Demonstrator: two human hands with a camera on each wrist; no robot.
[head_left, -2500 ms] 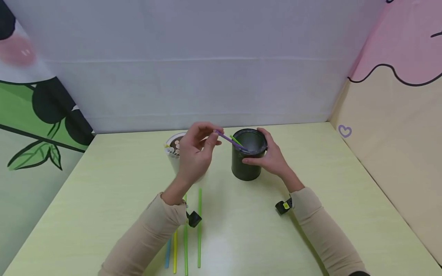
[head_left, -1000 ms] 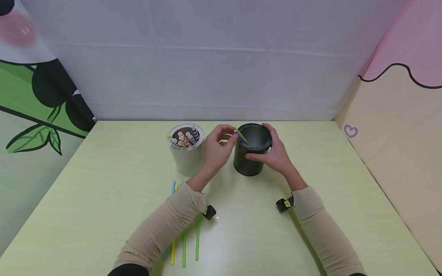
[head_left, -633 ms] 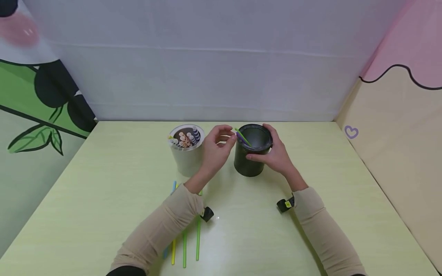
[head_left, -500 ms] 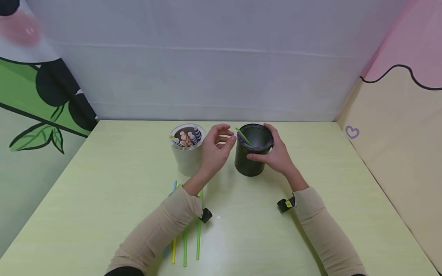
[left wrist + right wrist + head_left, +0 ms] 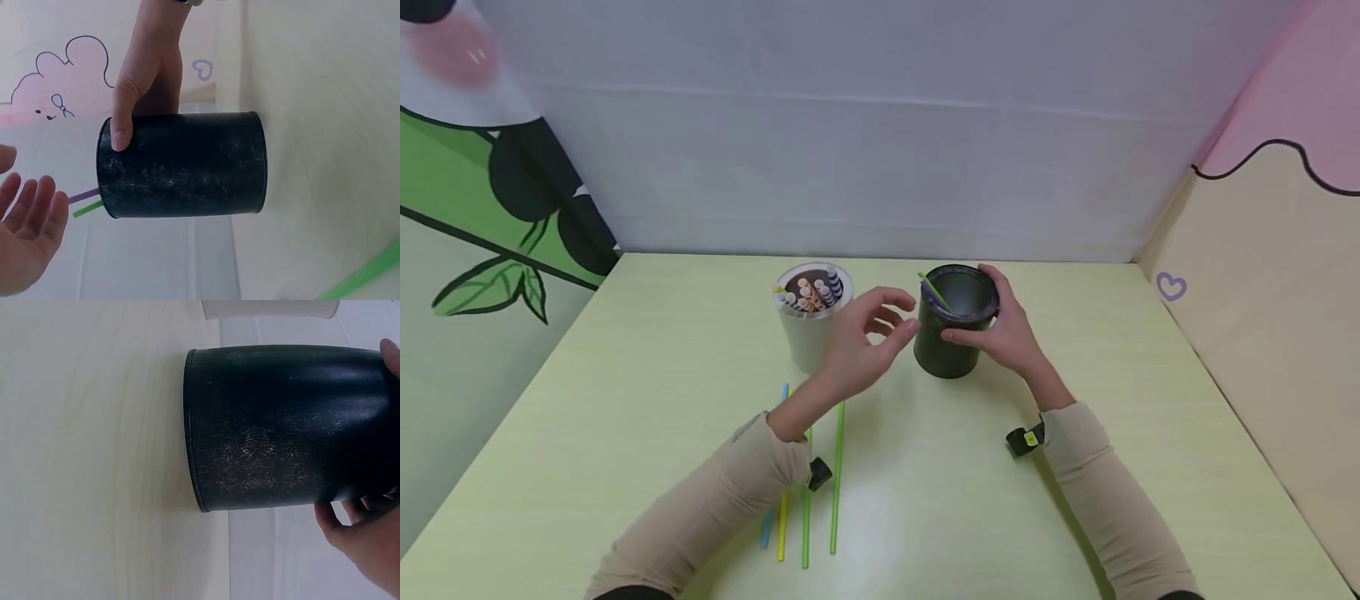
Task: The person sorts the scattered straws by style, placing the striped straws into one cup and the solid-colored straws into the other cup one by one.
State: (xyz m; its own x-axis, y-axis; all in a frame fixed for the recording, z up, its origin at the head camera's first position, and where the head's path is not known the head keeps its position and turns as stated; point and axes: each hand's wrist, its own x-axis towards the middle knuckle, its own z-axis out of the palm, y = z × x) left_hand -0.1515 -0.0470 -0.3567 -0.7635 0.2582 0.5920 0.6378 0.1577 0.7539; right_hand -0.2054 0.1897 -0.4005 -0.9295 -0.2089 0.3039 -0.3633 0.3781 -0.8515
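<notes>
In the head view, my right hand grips a black can by its upper side, thumb in front and fingers behind. The can stands upright on the table. A purple straw and a green straw lean inside it, their ends poking past the rim. Just left of the can is my left hand, fingers loosely bent and apart, holding nothing. Behind that hand stands a white cup, partly hidden, with several patterned straws in it.
On the table, below the left forearm, lie a blue straw, a yellow straw and two green straws, some partly covered by the sleeve. A pale wall rises behind the table.
My left hand has lowered the purple straw into the black can, let go of it and drawn back to the left. My right hand keeps its grip on the can.
</notes>
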